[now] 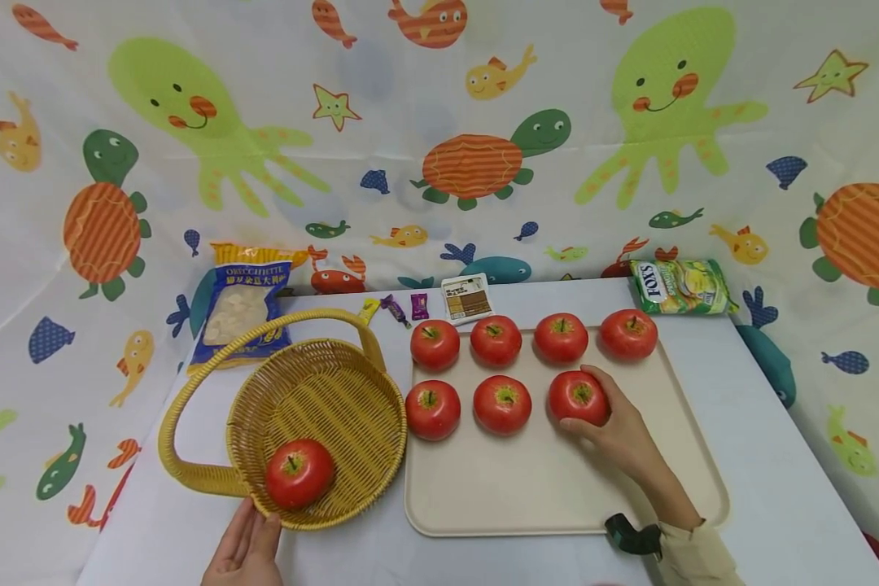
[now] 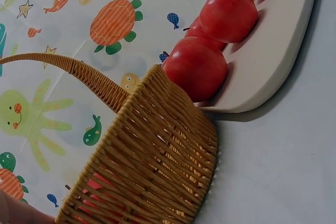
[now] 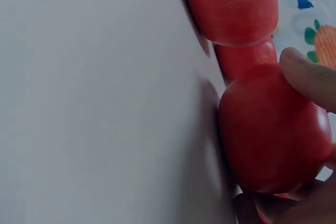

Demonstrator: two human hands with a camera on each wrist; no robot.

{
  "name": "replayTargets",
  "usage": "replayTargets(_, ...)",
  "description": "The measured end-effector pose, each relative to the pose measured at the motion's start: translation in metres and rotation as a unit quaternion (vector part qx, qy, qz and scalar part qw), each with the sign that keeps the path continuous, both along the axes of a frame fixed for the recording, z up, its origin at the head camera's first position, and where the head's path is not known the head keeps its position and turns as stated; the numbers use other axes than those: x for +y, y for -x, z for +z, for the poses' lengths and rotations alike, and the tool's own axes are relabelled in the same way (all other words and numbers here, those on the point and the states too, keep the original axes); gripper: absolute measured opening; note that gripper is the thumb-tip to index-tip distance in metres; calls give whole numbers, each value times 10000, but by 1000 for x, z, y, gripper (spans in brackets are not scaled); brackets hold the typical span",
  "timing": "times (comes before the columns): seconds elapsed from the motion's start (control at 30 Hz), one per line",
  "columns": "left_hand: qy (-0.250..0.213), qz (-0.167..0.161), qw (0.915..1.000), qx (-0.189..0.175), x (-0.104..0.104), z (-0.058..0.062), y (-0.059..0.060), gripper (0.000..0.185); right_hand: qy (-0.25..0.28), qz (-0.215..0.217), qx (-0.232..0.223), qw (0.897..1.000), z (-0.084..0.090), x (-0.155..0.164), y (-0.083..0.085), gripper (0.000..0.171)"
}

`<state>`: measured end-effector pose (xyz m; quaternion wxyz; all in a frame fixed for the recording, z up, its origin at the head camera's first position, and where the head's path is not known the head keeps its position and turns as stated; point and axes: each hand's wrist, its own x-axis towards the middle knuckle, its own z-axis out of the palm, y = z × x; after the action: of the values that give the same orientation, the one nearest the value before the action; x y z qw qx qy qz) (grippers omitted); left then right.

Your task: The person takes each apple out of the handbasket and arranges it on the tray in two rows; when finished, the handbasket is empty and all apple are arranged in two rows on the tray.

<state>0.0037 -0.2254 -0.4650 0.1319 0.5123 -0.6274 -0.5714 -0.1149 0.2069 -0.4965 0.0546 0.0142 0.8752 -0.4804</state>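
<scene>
At the table's near edge, the left hand (image 1: 244, 549) rests with straight fingers against the rim of a wicker basket (image 1: 318, 382) holding one red apple (image 1: 299, 472). The white table (image 1: 776, 456) stands inside walls draped in a sea-creature print cloth (image 1: 439, 122). A beige tray (image 1: 557, 488) carries seven apples in two rows; the right hand (image 1: 618, 427) curls around the rightmost apple of the near row (image 1: 577, 396), still on the tray. Along the table's far edge lie a pasta bag (image 1: 245, 305), small sweets (image 1: 395, 309) and a candy bag (image 1: 680, 286).
</scene>
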Motion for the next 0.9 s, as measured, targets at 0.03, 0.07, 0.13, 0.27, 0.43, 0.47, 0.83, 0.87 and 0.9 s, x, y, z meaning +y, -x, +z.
replayTargets(0.03, 10, 4, 10000, -4, 0, 0, 0, 56, -23, 54, -10, 10000, 1, 0, 1, 92)
replayTargets(0.07, 19, 8, 10000, -11, 0, 0, 0, 56, -59, 123, -19, 9999, 2, 1, 1, 93)
replayTargets(0.13, 20, 11, 10000, -12, 0, 0, 1, 56, -186, 303, -6, 9994, 7, 1, 3, 97)
replayTargets(0.27, -41, 45, 10000, -8, 1, 1, 1, 56, -678, 496, 409, 9956, 30, -6, 7, 98)
replayTargets(0.43, -59, 81, 9999, -48, 2, 2, 2, 57, -877, 550, 1227, 9870, 74, -42, 14, 79)
replayTargets(0.47, -62, 82, 9999, -70, 3, 2, 2, 57, -795, 648, 1331, 9858, 82, -53, 16, 76)
replayTargets(0.83, 6, 170, 9999, -6, 4, 1, 2, 56, -140, 3747, 1499, 9149, 119, -197, 48, 56)
replayTargets(0.87, 4, 176, 9998, -10, 4, 1, 2, 56, -191, 4056, 1484, 9017, 119, -210, 52, 56)
replayTargets(0.9, 8, 183, 9998, -17, 4, 1, 2, 57, -254, 4343, 1484, 8881, 120, -223, 55, 56)
